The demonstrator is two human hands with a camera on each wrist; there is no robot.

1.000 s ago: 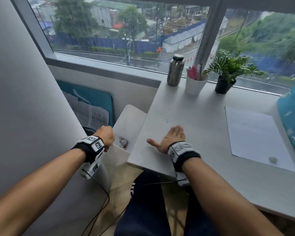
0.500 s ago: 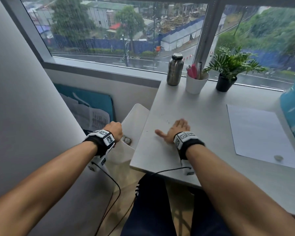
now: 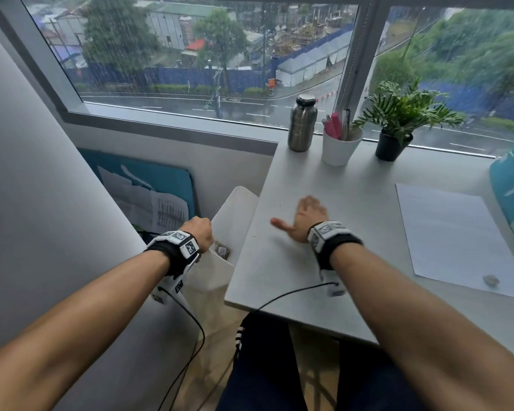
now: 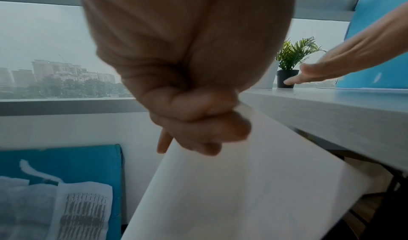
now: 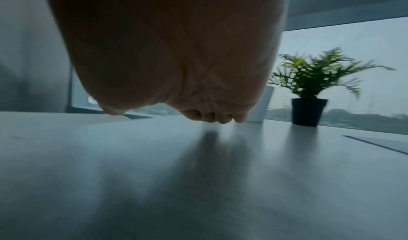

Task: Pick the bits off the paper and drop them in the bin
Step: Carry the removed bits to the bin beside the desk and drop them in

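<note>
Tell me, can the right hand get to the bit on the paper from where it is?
Probably yes. The right hand lies open on the desk, and nothing stands between it and the bit on the paper.

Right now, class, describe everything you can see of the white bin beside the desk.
The bin is white, smooth and plastic-looking, with a rounded rim. It sits tilted against the desk's left edge, lower than the top, its open mouth facing up. A few scraps lie inside. The left hand grips its near rim, fingers curled over the wall, as the left wrist view shows. Its base is hidden.
</note>
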